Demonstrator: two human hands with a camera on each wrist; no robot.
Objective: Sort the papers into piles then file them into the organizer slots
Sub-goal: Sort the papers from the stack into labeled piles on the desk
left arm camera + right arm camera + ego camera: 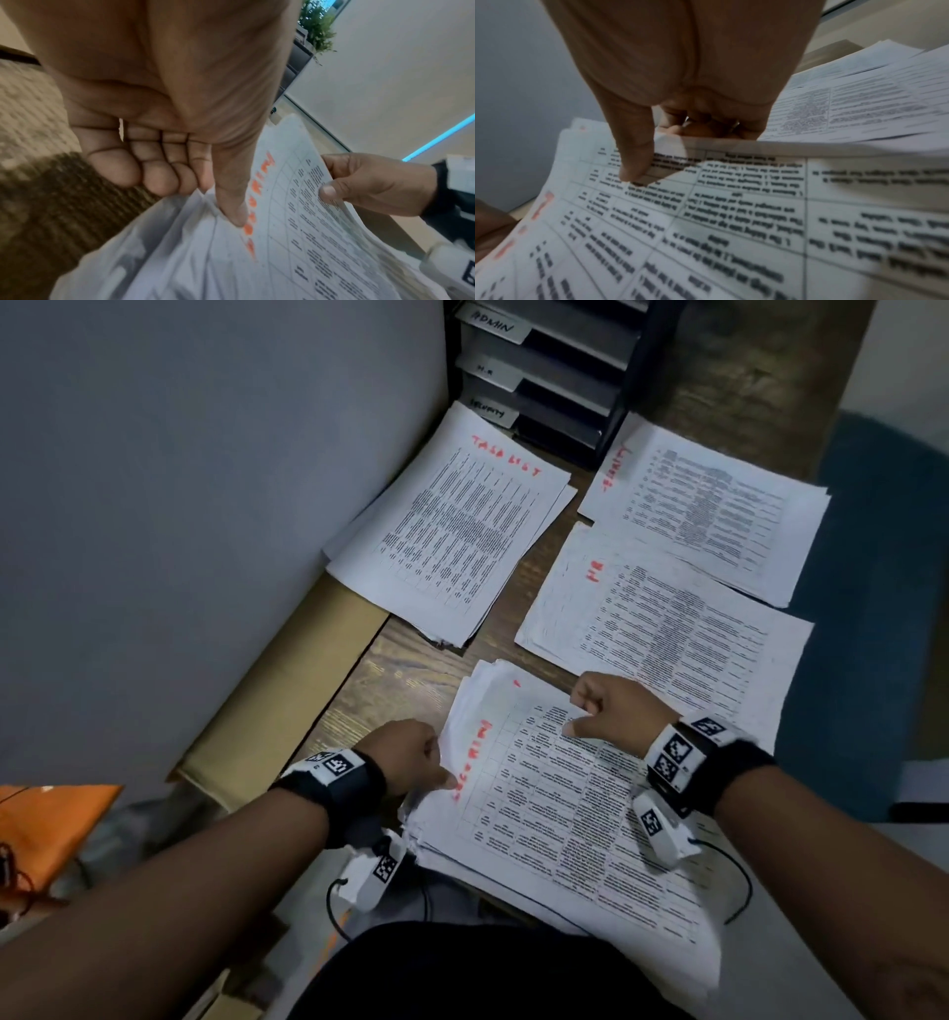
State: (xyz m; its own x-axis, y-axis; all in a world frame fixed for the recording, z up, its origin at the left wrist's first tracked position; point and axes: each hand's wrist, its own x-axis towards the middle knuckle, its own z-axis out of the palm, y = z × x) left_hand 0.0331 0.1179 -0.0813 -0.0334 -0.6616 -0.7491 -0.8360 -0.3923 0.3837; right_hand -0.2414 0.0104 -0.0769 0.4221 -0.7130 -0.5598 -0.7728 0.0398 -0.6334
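A stack of printed papers [554, 819] lies at the desk's near edge; its top sheet [295, 233] carries red handwritten lettering down its left margin. My left hand [436, 773] pinches the stack's left edge, thumb [236, 213] on top and fingers curled beneath. My right hand [575, 716] pinches the top sheet's far edge, thumb [636, 162] on the print, and that edge is raised. Three sorted piles lie beyond: "TASK LIST" [452, 526], "HR" [667, 629] and one marked in red at the back right [708, 510]. The black organizer [544, 367] with labelled slots stands behind them.
A grey wall [179, 505] runs along the left, with a tan cardboard strip [287, 690] at its foot. A blue chair [873, 608] is to the right of the wooden desk [390, 680]. Something orange [46, 824] lies at the far left.
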